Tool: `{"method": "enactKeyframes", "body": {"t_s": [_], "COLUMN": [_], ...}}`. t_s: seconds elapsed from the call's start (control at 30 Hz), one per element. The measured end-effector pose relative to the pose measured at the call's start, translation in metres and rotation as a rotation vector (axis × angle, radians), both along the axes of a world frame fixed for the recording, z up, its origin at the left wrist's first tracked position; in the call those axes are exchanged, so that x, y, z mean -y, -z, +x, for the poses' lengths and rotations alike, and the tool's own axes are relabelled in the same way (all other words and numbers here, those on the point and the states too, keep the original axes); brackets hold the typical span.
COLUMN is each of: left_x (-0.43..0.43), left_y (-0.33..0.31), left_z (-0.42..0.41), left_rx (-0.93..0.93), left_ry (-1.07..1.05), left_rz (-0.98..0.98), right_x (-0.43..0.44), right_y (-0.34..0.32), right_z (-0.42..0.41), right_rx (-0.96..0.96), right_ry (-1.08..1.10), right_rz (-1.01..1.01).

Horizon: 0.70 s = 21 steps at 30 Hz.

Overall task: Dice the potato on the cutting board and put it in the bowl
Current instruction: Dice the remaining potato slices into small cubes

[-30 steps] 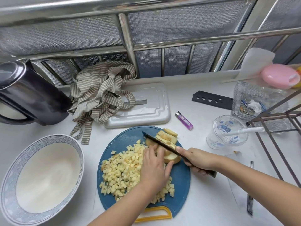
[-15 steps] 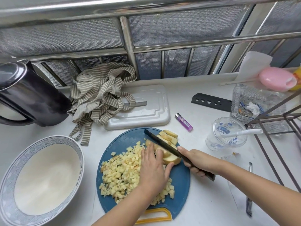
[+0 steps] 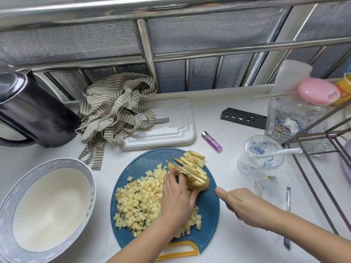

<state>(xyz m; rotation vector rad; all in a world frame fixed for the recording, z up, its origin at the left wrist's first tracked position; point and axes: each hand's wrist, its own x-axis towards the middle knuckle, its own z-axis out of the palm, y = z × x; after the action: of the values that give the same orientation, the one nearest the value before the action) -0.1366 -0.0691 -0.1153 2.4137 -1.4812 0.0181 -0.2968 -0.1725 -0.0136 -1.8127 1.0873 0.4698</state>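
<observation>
Slicing is in hand: right hand (image 3: 245, 207) clamped on the knife (image 3: 190, 173), blade sunk in the potato (image 3: 198, 184), which the left hand (image 3: 176, 202) pins with curled fingers. Dice (image 3: 140, 202) lie beneath that hand on the cutting board (image 3: 209, 215); the bowl (image 3: 91, 179), further left, holds none. Next likely: crosswise cuts, fingertips tucked.

The knife (image 3: 193, 175) is now down in the potato (image 3: 197, 184) instead of slanting above it. The blade's dark flat, plain a moment ago, shows only as a thin edge sunk between the slices. The right grip (image 3: 245, 207) on the handle sits further back toward the person, and the blade tip lies nearer too.
</observation>
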Motion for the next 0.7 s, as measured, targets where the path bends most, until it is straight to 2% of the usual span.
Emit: {"method": "enactKeyframes", "body": {"t_s": [0.13,0.27,0.7], "left_x": [0.000,-0.001,-0.003], "left_y": [0.000,-0.002,0.003], "left_z": [0.001,0.000,0.004], "left_rx": [-0.011,-0.019,-0.122], "left_ry": [0.010,0.015,0.027], "left_rz": [-0.029,-0.042,-0.032], "right_x": [0.000,0.013,0.037], "right_y": [0.003,0.002,0.021], "right_z": [-0.004,-0.008,-0.007], "right_rx": [0.014,-0.005,-0.037], "right_ry": [-0.031,0.018,-0.038], "right_rz": [-0.061,0.005,0.106]}}
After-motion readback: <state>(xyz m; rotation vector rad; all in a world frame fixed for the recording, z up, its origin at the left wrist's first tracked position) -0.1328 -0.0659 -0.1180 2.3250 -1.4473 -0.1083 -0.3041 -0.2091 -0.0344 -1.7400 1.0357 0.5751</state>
